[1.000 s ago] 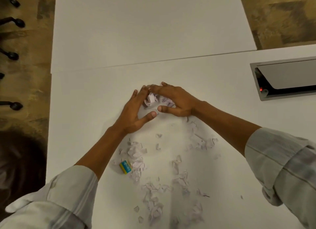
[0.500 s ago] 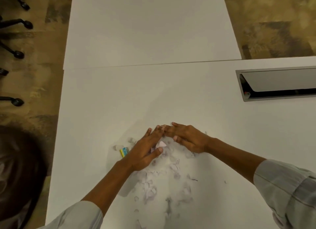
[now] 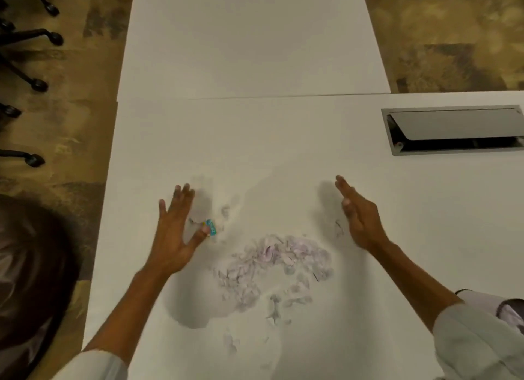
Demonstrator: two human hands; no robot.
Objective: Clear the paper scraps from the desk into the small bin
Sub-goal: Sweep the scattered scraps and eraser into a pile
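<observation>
A loose heap of pale lilac paper scraps (image 3: 272, 262) lies on the white desk (image 3: 255, 152), with stray bits trailing toward me. My left hand (image 3: 175, 232) is spread flat on the desk to the left of the heap, fingers apart, its thumb touching a small blue and yellow eraser (image 3: 211, 227). My right hand (image 3: 357, 212) stands on its edge to the right of the heap, fingers straight and together, holding nothing. A few scraps (image 3: 338, 228) lie beside it. No bin shows in this view.
A metal cable hatch (image 3: 453, 130) with its lid raised is set into the desk at the right. A second white table (image 3: 249, 39) butts against the far edge. Chair legs with castors (image 3: 37, 84) stand on the carpet at the left.
Both hands had been cupped together, dragging scraps toward me. They have now parted, left hand going left and right hand going right, leaving the scraps in a gathered heap between them.
</observation>
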